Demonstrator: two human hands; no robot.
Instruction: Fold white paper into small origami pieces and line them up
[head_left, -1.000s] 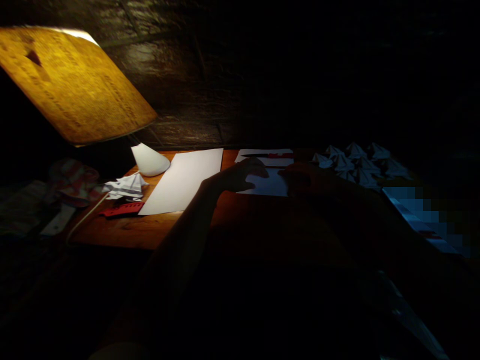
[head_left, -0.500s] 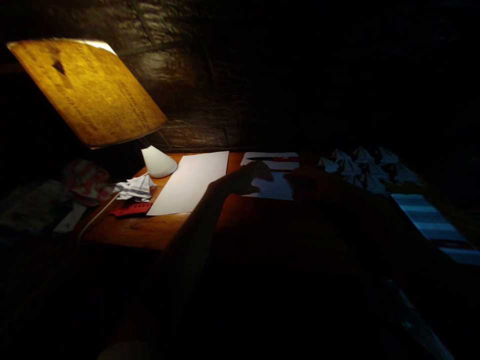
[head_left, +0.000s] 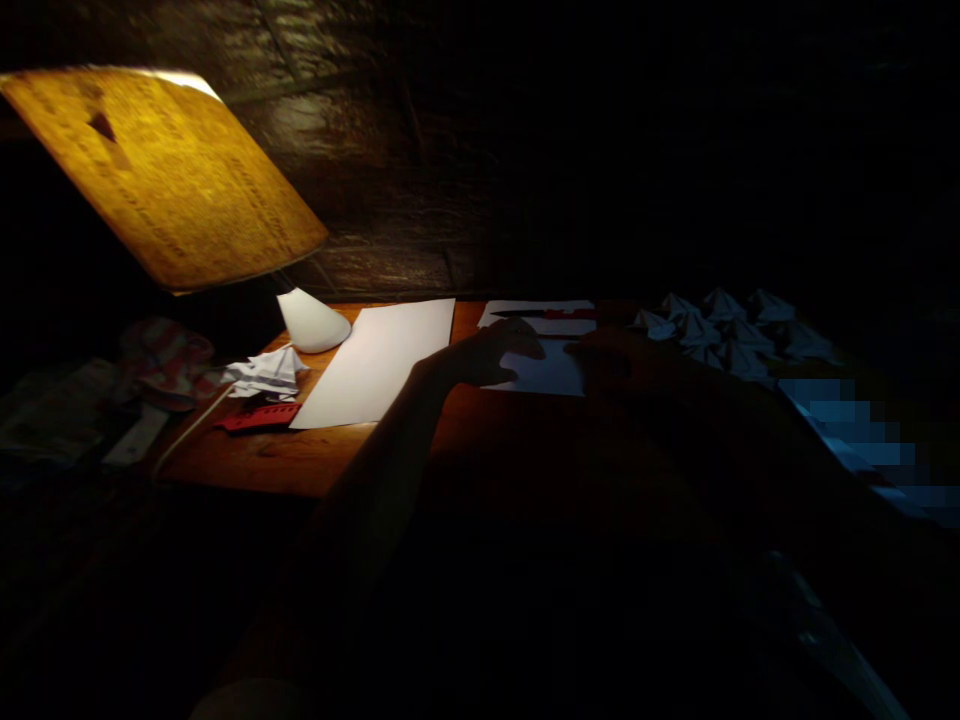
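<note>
The scene is very dark, lit by one lamp. My left hand [head_left: 491,355] rests on the left edge of a white sheet of paper [head_left: 547,375] on the wooden table [head_left: 300,455], fingers curled onto it. My right hand [head_left: 611,360] lies in deep shadow on the sheet's right side; its fingers are hard to make out. Beyond the sheet lies another white paper [head_left: 536,318] with a red and dark pen-like object [head_left: 555,314] on it.
A yellow lampshade [head_left: 161,170] leans over a white lamp base [head_left: 309,322]. A long white sheet [head_left: 375,360], crumpled paper [head_left: 266,372] and a red strip [head_left: 255,417] lie at the left. Several folded paper shapes [head_left: 720,330] sit at the right.
Only the camera has shifted slightly. Both hands stay on the white sheet in about the same place.
</note>
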